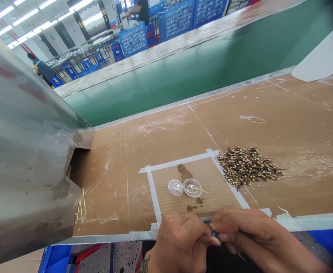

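Hands meet at the bottom centre of the frame: left hand (180,242) and right hand (246,231) both pinch a small dark blue part (213,232) between their fingertips. Above them, two clear round plastic dishes (185,187) sit inside a white-taped square (152,189) on the brown cardboard-covered bench (297,125). Right of centre lies a heap of small multicoloured pieces (248,165).

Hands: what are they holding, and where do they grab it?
Both hands, left and right, pinch one tiny dark-blue piece between their fingertips; exactly where cannot be told.
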Demonstrator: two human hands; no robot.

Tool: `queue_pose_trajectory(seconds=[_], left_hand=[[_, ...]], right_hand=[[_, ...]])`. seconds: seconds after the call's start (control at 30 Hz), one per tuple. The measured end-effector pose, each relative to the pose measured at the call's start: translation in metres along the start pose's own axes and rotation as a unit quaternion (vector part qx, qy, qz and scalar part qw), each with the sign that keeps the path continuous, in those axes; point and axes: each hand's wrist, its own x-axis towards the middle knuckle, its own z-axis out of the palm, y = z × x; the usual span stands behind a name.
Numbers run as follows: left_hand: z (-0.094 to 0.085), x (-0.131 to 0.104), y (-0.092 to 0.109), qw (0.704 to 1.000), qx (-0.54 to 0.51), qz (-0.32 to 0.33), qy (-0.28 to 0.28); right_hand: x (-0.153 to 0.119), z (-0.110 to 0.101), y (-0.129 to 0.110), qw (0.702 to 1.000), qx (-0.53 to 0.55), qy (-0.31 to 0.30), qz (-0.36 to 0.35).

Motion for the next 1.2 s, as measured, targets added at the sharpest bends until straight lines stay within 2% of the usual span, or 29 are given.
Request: queue_pose_trajectory(seconds=[0.23, 0.43, 0.63, 0.73, 0.9, 1.2], left_hand=[[0.003, -0.001, -0.003, 1.0, -0.012, 0.013, 0.01], [0.002, 0.0, -0.001, 1.0, 0.003, 0.01, 0.013], [0.001, 0.002, -0.001, 1.0, 0.004, 0.02, 0.017], [0.001, 0.002, -0.001, 0.999, -0.009, 0.027, 0.024], [0.001, 0.002, -0.002, 1.0, -0.008, 0.026, 0.015], [0.002, 0.001, -0.003, 0.999, -0.02, 0.028, 0.022]], right_hand=[[-0.002, 0.003, 0.007, 1.0, 0.012, -0.011, 0.02], [0.001, 0.009, 0.001, 0.995, 0.032, 0.079, 0.042], [0.009, 0.005, -0.001, 0.995, 0.024, 0.091, 0.025], [0.006, 0.002, 0.003, 0.997, 0.028, 0.071, 0.026], [-0.002, 0.0, 0.008, 0.999, 0.023, -0.022, 0.011], [-0.007, 0.002, 0.018, 0.999, 0.021, -0.034, 0.016]])
